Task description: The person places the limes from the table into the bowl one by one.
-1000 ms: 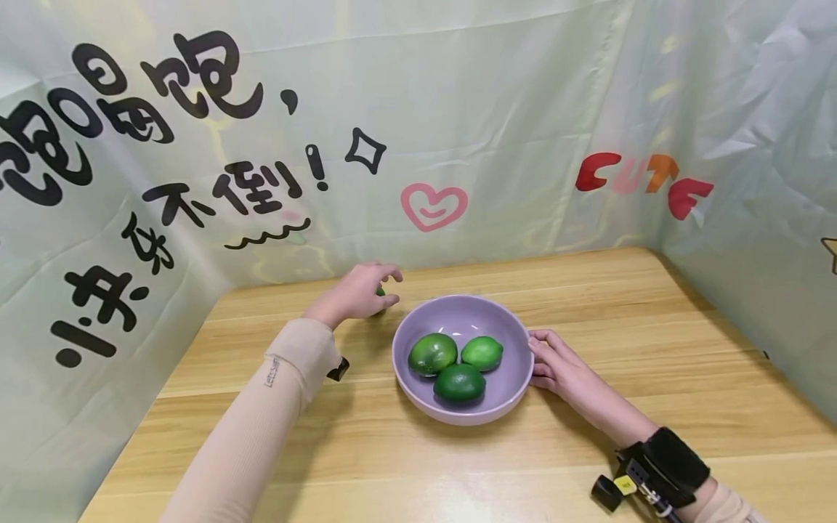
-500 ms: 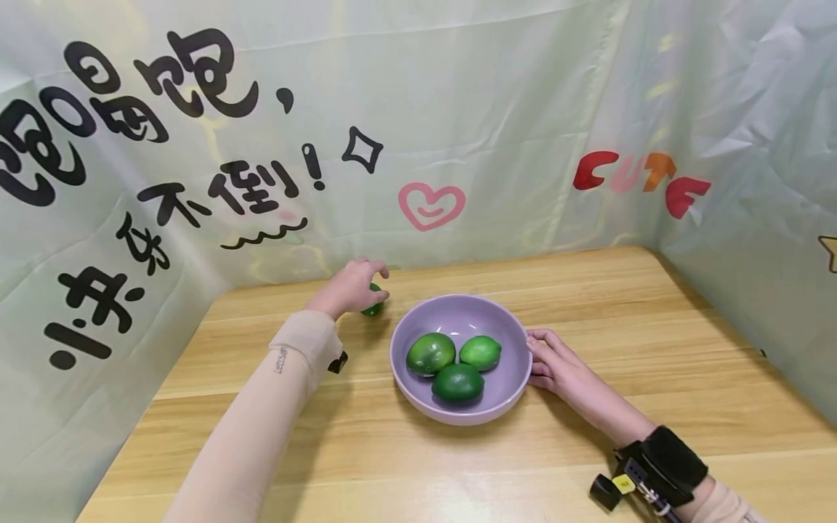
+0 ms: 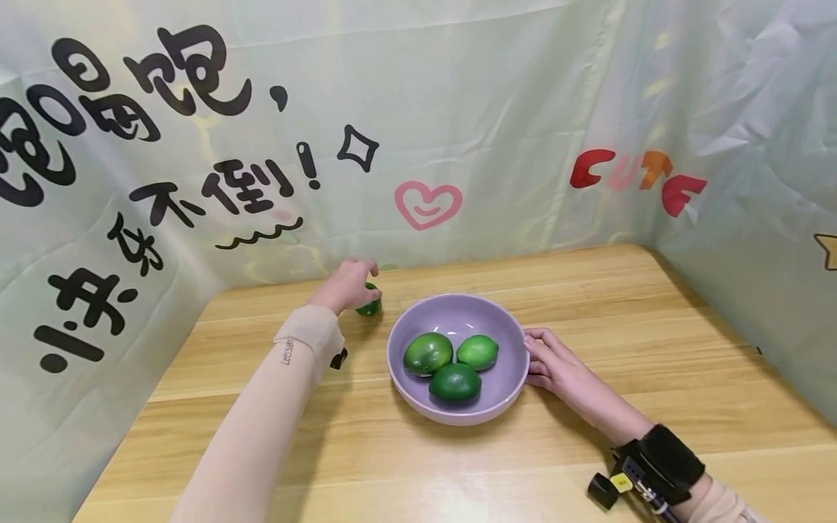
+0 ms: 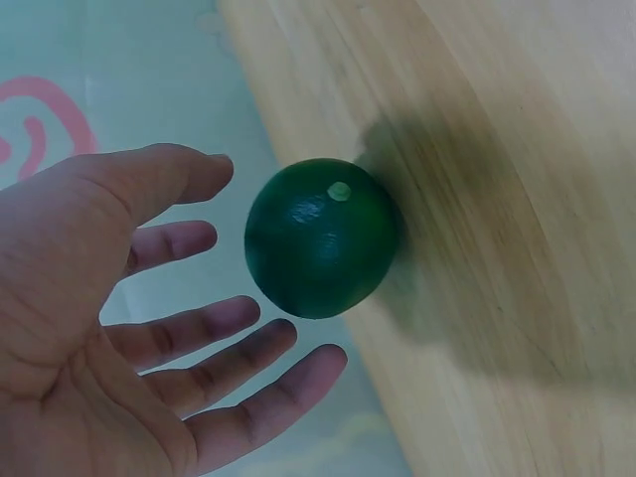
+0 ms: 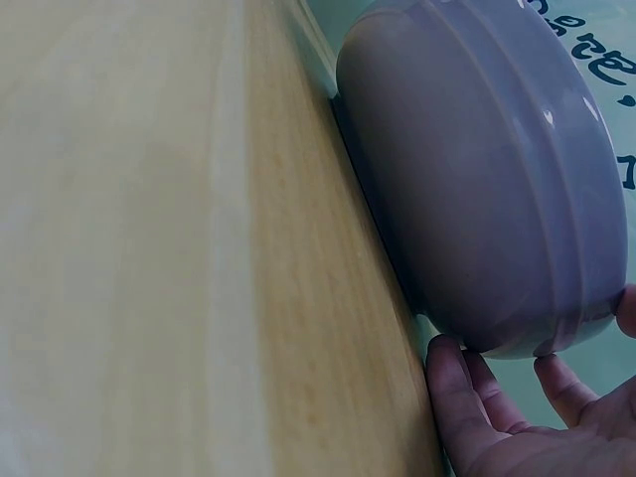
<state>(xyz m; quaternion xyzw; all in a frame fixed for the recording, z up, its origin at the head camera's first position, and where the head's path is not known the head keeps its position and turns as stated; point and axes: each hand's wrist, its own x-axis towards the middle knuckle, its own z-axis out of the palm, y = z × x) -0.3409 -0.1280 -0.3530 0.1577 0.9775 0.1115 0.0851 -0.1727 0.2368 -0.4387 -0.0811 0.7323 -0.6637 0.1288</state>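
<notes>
In the head view my left hand (image 3: 345, 285) hovers at the table's far left over a dark green lime (image 3: 370, 301). The left wrist view shows the lime (image 4: 323, 238) resting on the wood, its pale stem scar visible. Fingers and thumb spread beside it, with a gap between them and the fruit. My right hand (image 3: 556, 363) touches the right side of a lilac bowl (image 3: 458, 419). Its fingertips (image 5: 447, 353) rest against the bowl's outer wall in the right wrist view. Inside the bowl lie three green fruits: a mottled one (image 3: 428, 354), a bright one (image 3: 478, 351) and a dark one (image 3: 455, 383).
A wooden table (image 3: 418, 472) carries everything. Pale printed cloth (image 3: 510, 196) hangs along its back and sides, close behind my left hand. A black wrist strap with a small device (image 3: 660, 465) sits on my right wrist.
My left hand has shifted slightly left, its fingers drawing in, and more of the lime shows beside it. The right hand and the bowl keep their places, while the whole head view drifts slightly.
</notes>
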